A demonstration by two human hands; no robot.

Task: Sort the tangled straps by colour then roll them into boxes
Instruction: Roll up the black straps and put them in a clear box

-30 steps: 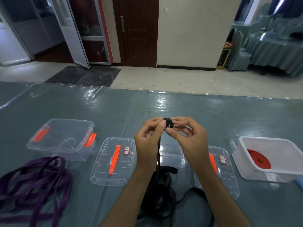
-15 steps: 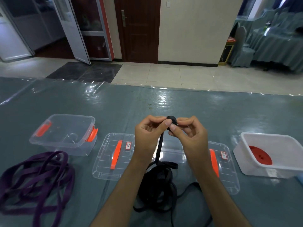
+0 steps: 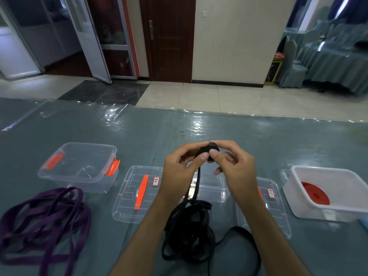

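Gleaming plastic sheet (image 3: 139, 132) covers grey table, tiled floor (image 3: 219, 96) beyond

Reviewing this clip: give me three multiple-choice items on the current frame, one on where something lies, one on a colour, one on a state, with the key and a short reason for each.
1. Where does the purple strap lie?
A. in the white tub
B. on the table, near left
C. on a lid

2. What colour is the roll in the white tub?
A. red
B. purple
C. black

3. What state is the black strap in?
A. fully rolled and boxed
B. untouched on the table
C. partly rolled, rest loose

Key: 1 B, the purple strap is heaped before the clear box. 2 A, a red roll sits in the white tub. 3 C, left hand and right hand pinch a small roll; the black strap trails down.
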